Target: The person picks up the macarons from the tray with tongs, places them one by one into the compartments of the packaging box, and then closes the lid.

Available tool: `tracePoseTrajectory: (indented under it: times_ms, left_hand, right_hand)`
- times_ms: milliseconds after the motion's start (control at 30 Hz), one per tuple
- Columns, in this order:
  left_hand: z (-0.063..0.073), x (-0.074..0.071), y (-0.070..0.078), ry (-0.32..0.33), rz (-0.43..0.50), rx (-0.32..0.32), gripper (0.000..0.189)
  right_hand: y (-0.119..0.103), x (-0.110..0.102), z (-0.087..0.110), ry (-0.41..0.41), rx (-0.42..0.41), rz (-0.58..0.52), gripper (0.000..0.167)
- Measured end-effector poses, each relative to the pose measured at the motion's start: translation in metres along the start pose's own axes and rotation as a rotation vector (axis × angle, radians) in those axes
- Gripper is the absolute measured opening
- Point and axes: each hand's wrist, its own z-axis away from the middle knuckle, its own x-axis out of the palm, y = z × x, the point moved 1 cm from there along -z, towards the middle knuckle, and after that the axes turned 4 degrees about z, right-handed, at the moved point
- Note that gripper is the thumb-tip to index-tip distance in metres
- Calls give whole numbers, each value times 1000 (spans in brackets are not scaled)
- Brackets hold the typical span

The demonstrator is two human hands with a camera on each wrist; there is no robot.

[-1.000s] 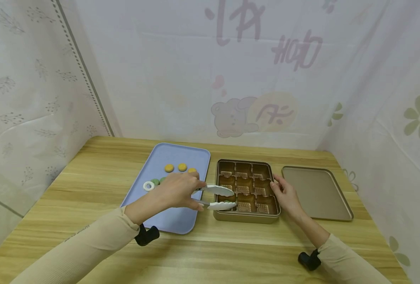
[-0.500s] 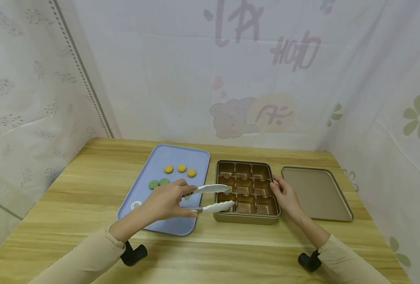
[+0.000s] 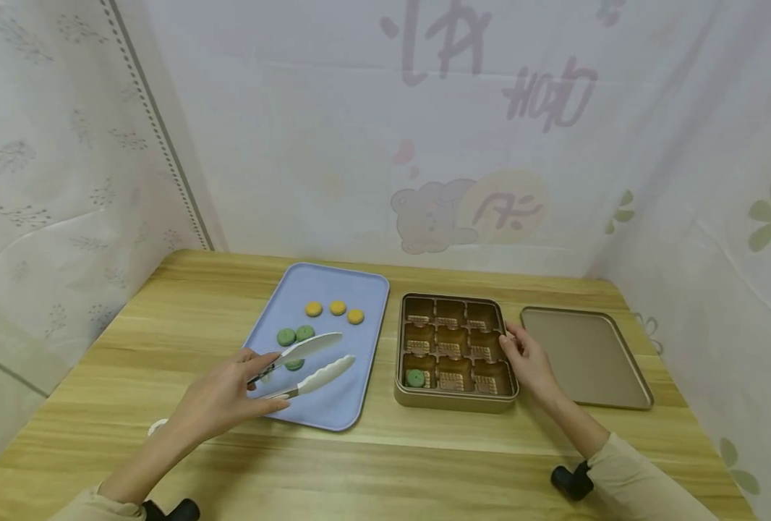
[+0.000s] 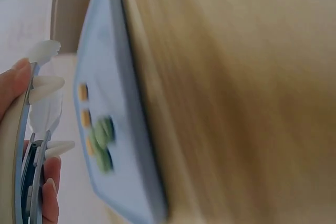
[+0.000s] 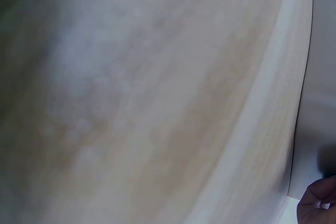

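Observation:
My left hand (image 3: 219, 398) holds a pair of tongs (image 3: 325, 374) with white scalloped tips over the front of a blue tray (image 3: 366, 383). The tongs' arms stand apart with nothing pinched. Below them on the tray, partly hidden, lies a green round piece (image 3: 294, 365); two more green pieces (image 3: 286, 337) sit just behind. My right hand (image 3: 531, 369) grips the right side of a brown box (image 3: 450, 401), thumb at the rim. Its insert is divided into several compartments; the front-left one contains a green piece (image 3: 415, 378).
Several small yellow round pieces (image 3: 337, 307) rest toward the back of the blue tray. A shallow brown rectangular tray (image 3: 587, 354) lies right of the box on the wooden table (image 3: 385, 470). A printed white curtain (image 3: 307, 145) hangs behind and at both sides.
My left hand and the tongs have moved left from the box to above the blue tray, uncovering the green piece in the front-left compartment. The right hand stays on the box.

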Motion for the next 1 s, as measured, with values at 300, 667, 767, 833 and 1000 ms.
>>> tracePoseTrajectory:
  times_ms: [300,667,767,833,1000]
  left_hand:
    - [25,-13,-30,38,-43,-96,74]
    - [31,-11,-43,32,-88,-139,74]
    - [31,-9,-44,19,-93,-150,77]
    - [30,-9,-45,13,-95,-155,78]
    - [30,-8,-45,8,-97,-162,78]
  right_hand:
    - [0,-2,0,2,-6,0,48]
    - [1,-1,0,-2,-1,12,49]
    - [1,-1,0,0,2,13,48]
    - [0,0,0,0,3,13,48]
    - [-1,0,0,-5,-3,13,48]
